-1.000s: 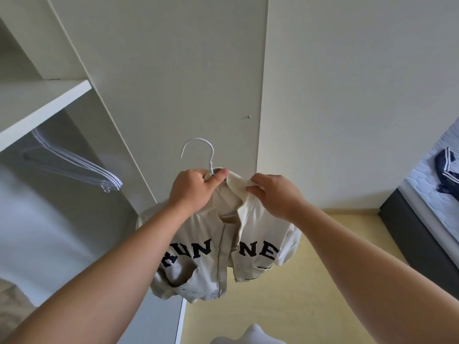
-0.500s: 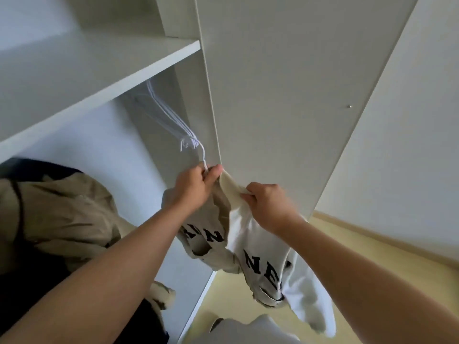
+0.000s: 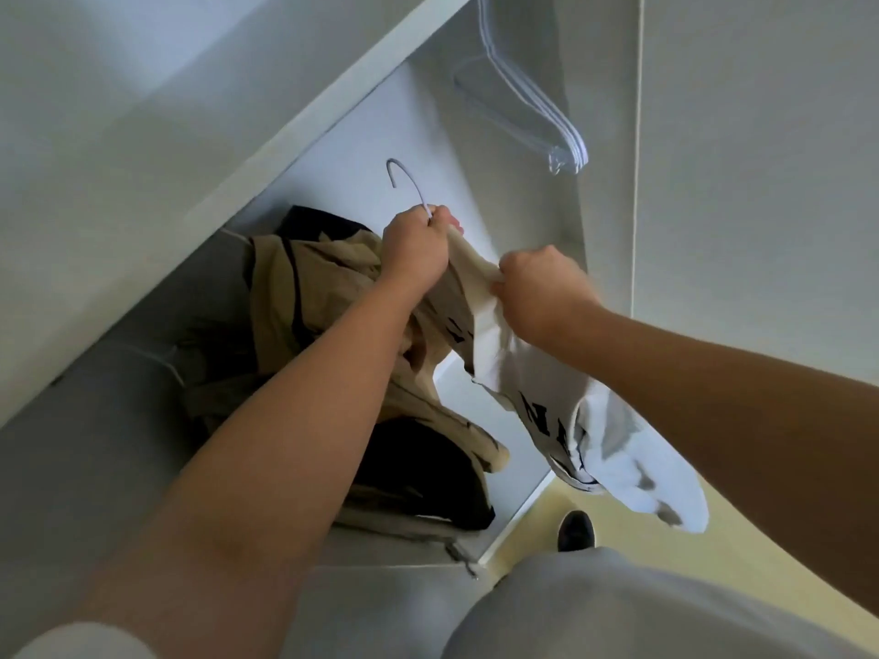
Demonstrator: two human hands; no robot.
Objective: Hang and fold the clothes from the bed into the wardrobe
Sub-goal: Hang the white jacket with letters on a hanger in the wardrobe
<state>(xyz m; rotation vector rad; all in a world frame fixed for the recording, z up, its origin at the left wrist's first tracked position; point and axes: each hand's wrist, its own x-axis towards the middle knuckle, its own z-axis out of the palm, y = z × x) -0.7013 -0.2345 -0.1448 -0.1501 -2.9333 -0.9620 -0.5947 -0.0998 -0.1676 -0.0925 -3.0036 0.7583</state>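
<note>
The cream shirt [image 3: 547, 397] droops nearest you, at the wardrobe's open front. Your right grip [image 3: 542, 287] pinches its collar, and your left grip [image 3: 416, 249] is curled round the hanger [image 3: 418, 187] neck. Beyond, khaki clothes [image 3: 304, 287] hang left, with spare hangers [image 3: 537, 107] far right.

I log the cream shirt [image 3: 494, 354], dark block lettering, bunched and tilted on a white wire hanger [image 3: 418, 185]. Hook points up, free, not yet hung. The shirt hangs at the wardrobe [image 3: 333, 111] opening, just beside the khaki garment [image 3: 309, 287] inside.
</note>
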